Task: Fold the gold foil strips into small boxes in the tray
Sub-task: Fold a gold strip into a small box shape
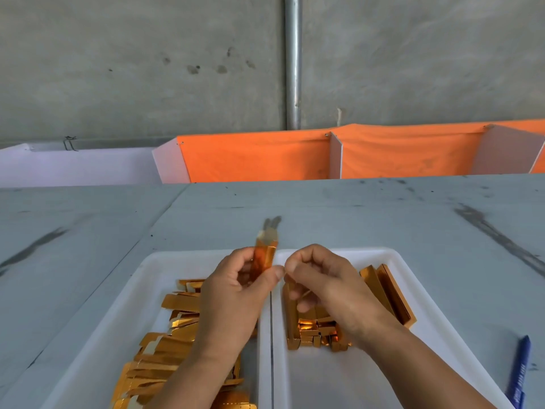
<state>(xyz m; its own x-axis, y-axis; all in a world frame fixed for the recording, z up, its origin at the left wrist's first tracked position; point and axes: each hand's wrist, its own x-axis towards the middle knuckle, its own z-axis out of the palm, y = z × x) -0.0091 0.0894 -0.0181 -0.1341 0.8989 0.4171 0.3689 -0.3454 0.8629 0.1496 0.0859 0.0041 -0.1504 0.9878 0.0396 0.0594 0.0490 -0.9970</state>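
Observation:
My left hand (236, 286) grips a half-folded gold foil strip (264, 255) that stands upright above the gap between two white trays. My right hand (320, 280) is right beside it, fingers curled, pinching the strip's lower edge by the thumb tip. The left tray (138, 293) holds a loose pile of flat gold strips (168, 340). In the right tray (383, 256) lie several folded gold boxes (386, 290), partly hidden under my right hand.
A blue pen (519, 370) lies on the grey table (354, 214) to the right of the trays. Orange cloth partitions (259, 160) with white dividers line the table's far edge. Behind them are a concrete wall and a metal pipe (292, 63).

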